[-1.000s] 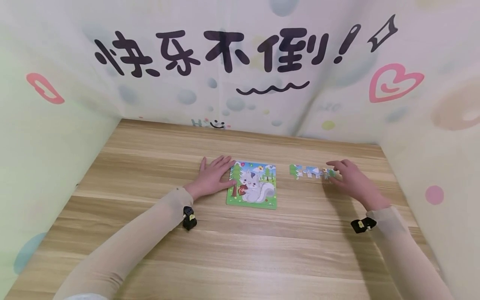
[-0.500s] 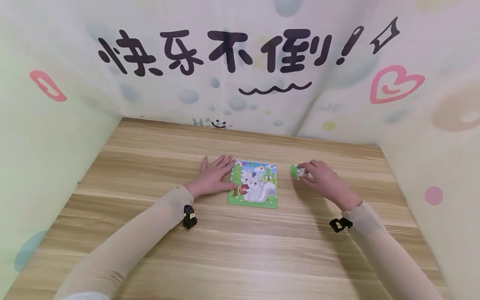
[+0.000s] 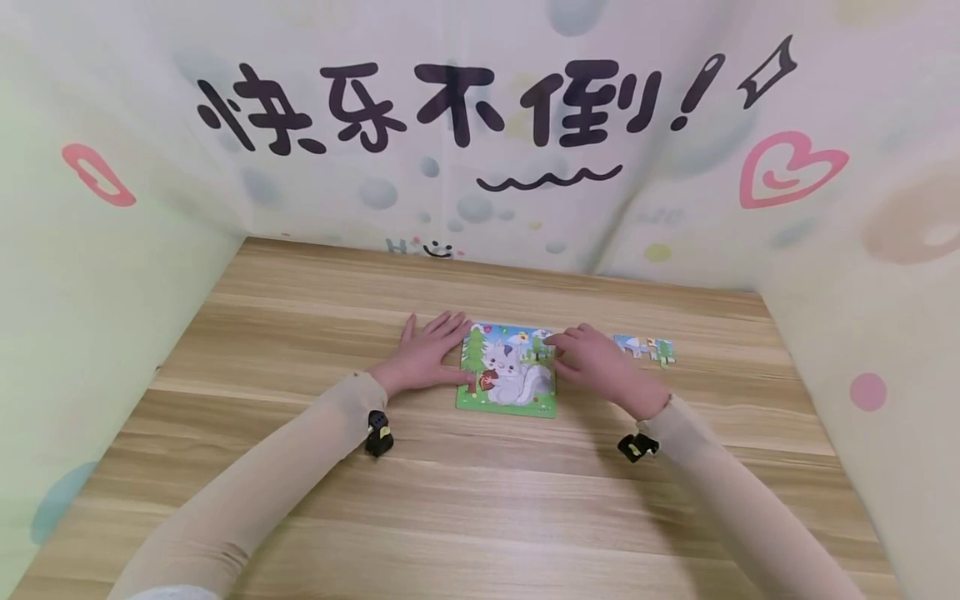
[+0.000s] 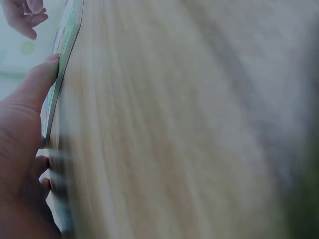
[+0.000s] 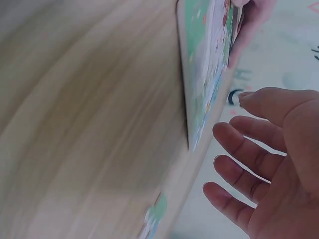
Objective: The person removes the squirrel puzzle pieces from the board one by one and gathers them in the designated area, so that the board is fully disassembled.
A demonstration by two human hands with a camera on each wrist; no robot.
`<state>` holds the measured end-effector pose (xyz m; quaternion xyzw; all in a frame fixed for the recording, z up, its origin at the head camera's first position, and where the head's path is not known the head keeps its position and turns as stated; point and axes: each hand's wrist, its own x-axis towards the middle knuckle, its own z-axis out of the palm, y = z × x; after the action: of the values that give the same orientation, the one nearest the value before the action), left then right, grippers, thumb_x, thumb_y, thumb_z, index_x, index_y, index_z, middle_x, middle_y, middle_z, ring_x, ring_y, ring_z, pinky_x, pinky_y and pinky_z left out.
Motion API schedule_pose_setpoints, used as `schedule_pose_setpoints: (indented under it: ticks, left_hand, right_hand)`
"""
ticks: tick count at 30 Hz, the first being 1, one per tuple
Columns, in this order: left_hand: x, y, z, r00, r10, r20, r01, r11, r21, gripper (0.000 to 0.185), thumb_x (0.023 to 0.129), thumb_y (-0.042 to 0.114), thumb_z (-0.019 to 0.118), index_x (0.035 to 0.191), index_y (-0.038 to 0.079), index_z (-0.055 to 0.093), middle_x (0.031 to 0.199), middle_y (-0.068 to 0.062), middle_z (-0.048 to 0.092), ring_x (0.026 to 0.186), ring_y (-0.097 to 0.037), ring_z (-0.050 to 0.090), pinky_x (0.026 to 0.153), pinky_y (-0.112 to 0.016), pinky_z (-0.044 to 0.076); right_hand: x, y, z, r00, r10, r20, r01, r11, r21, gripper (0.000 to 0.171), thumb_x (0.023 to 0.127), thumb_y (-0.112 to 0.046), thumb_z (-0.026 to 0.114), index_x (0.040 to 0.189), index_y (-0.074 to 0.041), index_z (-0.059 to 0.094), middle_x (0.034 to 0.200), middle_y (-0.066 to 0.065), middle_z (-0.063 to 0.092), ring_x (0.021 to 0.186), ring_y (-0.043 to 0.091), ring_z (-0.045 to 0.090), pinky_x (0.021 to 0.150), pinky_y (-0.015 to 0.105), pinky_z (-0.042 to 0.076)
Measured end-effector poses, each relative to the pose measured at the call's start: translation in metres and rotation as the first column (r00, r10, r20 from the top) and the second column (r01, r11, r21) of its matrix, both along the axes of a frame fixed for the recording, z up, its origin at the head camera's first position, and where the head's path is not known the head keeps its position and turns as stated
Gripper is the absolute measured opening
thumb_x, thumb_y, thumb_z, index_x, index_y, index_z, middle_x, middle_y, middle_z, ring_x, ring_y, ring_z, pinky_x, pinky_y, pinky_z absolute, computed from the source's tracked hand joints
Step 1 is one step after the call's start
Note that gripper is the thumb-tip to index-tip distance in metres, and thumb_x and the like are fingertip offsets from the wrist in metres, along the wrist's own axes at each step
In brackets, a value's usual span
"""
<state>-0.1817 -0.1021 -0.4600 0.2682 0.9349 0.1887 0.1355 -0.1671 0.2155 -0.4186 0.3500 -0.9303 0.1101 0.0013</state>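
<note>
A squirrel picture puzzle board (image 3: 506, 375) lies flat on the wooden table (image 3: 480, 500). My left hand (image 3: 431, 354) rests flat beside its left edge, and the thumb (image 4: 42, 82) touches that edge (image 4: 67, 35). My right hand (image 3: 592, 362) lies over the board's upper right corner with its fingers (image 5: 239, 149) stretched out loosely. No piece shows in the right hand in the wrist view. A short row of loose puzzle pieces (image 3: 645, 347) lies on the table just right of that hand, also seen in the right wrist view (image 5: 154, 221).
Printed cloth walls (image 3: 480, 167) close the table in at the back, left and right. A small black camera sits on each wrist (image 3: 378, 435) (image 3: 637, 447). Bare wood stretches from the board to the near edge.
My right hand moved left from the far end of the loose row to the board's right side. The green piece at the row's left end is gone from there. My left hand stayed put.
</note>
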Motion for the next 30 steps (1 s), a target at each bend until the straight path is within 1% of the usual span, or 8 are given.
schedule_pose_setpoints:
  ticks: [6, 9, 13, 16, 20, 23, 27, 30]
  left_hand:
    - [0.0, -0.002, -0.003, 1.0, -0.005, -0.007, 0.005, 1.0, 0.007, 0.104, 0.091, 0.067, 0.067, 0.167, 0.012, 0.023, 0.175, -0.008, 0.014, 0.161, -0.032, 0.007, 0.121, -0.071, -0.008]
    - [-0.001, -0.003, -0.003, 1.0, -0.008, -0.01, 0.008, 1.0, 0.001, 0.105, 0.09, 0.067, 0.068, 0.167, 0.013, 0.023, 0.175, -0.008, 0.015, 0.161, -0.032, 0.007, 0.121, -0.071, -0.007]
    - [-0.001, -0.003, -0.002, 1.0, -0.01, -0.009, 0.01, 1.0, 0.001, 0.105, 0.09, 0.068, 0.068, 0.167, 0.013, 0.023, 0.175, -0.009, 0.015, 0.161, -0.032, 0.007, 0.122, -0.071, -0.007]
    - [0.0, -0.002, -0.001, 1.0, -0.011, -0.008, 0.011, 1.0, 0.001, 0.105, 0.09, 0.068, 0.068, 0.167, 0.013, 0.023, 0.175, -0.009, 0.015, 0.161, -0.032, 0.008, 0.122, -0.07, -0.007]
    - [0.0, -0.001, 0.0, 1.0, -0.015, -0.009, 0.015, 1.0, -0.001, 0.105, 0.09, 0.068, 0.067, 0.167, 0.012, 0.022, 0.174, -0.009, 0.015, 0.161, -0.033, 0.008, 0.122, -0.071, -0.007]
    - [-0.001, -0.002, -0.001, 1.0, -0.021, -0.012, 0.021, 1.0, -0.001, 0.106, 0.089, 0.069, 0.068, 0.167, 0.012, 0.022, 0.174, -0.009, 0.014, 0.161, -0.033, 0.008, 0.121, -0.071, -0.007]
    - [-0.002, -0.003, -0.002, 0.999, -0.031, -0.023, 0.031, 1.0, -0.003, 0.109, 0.088, 0.069, 0.07, 0.167, 0.013, 0.022, 0.175, -0.008, 0.014, 0.161, -0.032, 0.007, 0.122, -0.071, -0.007]
    - [-0.002, -0.004, -0.002, 0.999, -0.034, -0.024, 0.034, 0.999, -0.002, 0.11, 0.087, 0.07, 0.07, 0.167, 0.013, 0.021, 0.175, -0.008, 0.013, 0.161, -0.032, 0.007, 0.122, -0.07, -0.008]
  right_hand:
    - [0.001, -0.026, -0.005, 0.999, 0.005, 0.044, -0.003, 1.0, -0.03, 0.03, 0.096, -0.016, 0.075, 0.122, -0.002, 0.072, 0.094, 0.004, 0.073, 0.091, 0.027, 0.061, 0.082, 0.044, 0.054]
    - [0.003, -0.039, -0.006, 0.998, 0.006, 0.055, -0.005, 1.0, -0.02, 0.03, 0.096, -0.02, 0.075, 0.123, -0.005, 0.073, 0.097, 0.004, 0.074, 0.092, 0.026, 0.06, 0.082, 0.043, 0.053]
    - [0.004, -0.054, -0.007, 0.995, 0.002, 0.097, -0.005, 1.0, 0.03, 0.038, 0.097, -0.028, 0.075, 0.128, -0.007, 0.071, 0.114, 0.007, 0.074, 0.101, 0.028, 0.059, 0.09, 0.044, 0.051]
    - [0.004, -0.062, -0.008, 0.992, -0.003, 0.129, -0.005, 0.998, 0.06, 0.045, 0.097, -0.033, 0.076, 0.132, -0.006, 0.069, 0.125, 0.009, 0.072, 0.109, 0.029, 0.06, 0.098, 0.045, 0.05]
    - [0.004, -0.068, -0.012, 0.989, -0.006, 0.15, -0.005, 0.997, 0.074, 0.05, 0.096, -0.036, 0.076, 0.135, -0.006, 0.067, 0.116, 0.007, 0.072, 0.106, 0.026, 0.061, 0.098, 0.045, 0.051]
    - [0.002, -0.071, -0.015, 0.983, -0.022, 0.184, 0.006, 0.996, 0.085, 0.055, 0.096, -0.041, 0.076, 0.138, -0.008, 0.065, 0.114, 0.006, 0.07, 0.105, 0.025, 0.061, 0.098, 0.045, 0.051]
    - [0.001, -0.073, -0.015, 0.97, -0.046, 0.238, 0.025, 0.996, 0.09, 0.059, 0.094, -0.046, 0.076, 0.14, -0.011, 0.062, 0.126, 0.009, 0.067, 0.115, 0.029, 0.059, 0.104, 0.049, 0.048]
    - [0.0, -0.076, -0.012, 0.96, -0.061, 0.274, 0.039, 0.995, 0.088, 0.059, 0.094, -0.045, 0.077, 0.14, -0.012, 0.061, 0.128, 0.01, 0.066, 0.117, 0.031, 0.058, 0.104, 0.051, 0.047]
